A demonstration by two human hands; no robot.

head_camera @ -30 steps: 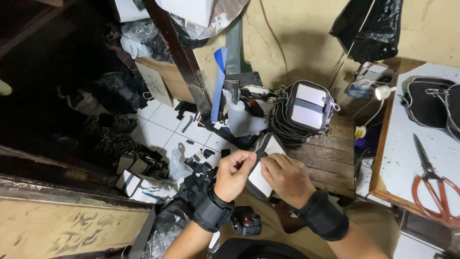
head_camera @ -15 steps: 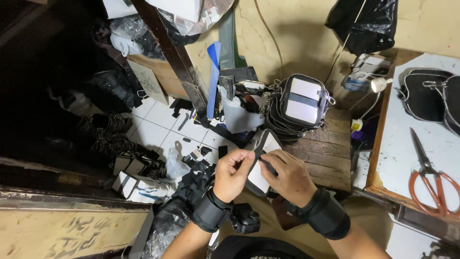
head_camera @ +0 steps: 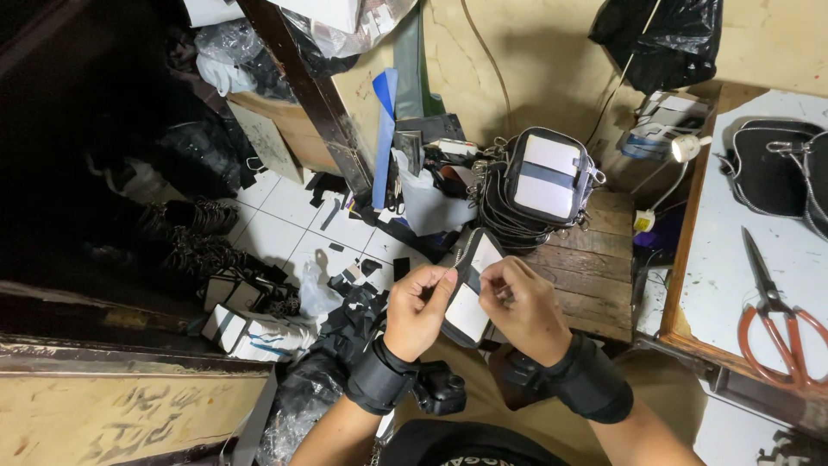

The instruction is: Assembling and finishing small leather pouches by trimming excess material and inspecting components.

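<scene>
the left hand [head_camera: 420, 309] and right hand [head_camera: 520, 304] both pinch the top edge of a small black-and-white pouch [head_camera: 468, 293] held upright between them above the lap, fingers closed on it, though the fingers hide the exact grip and the pouch's lower end. just beyond stands a stack of matching pouches [head_camera: 539, 181] on a wooden pallet [head_camera: 595, 280], with a tiled floor [head_camera: 285, 229] strewn with black scraps to the left. red-handled scissors [head_camera: 772, 315] lie on a white table [head_camera: 733, 285] at right, cut off by the frame edge.
</scene>
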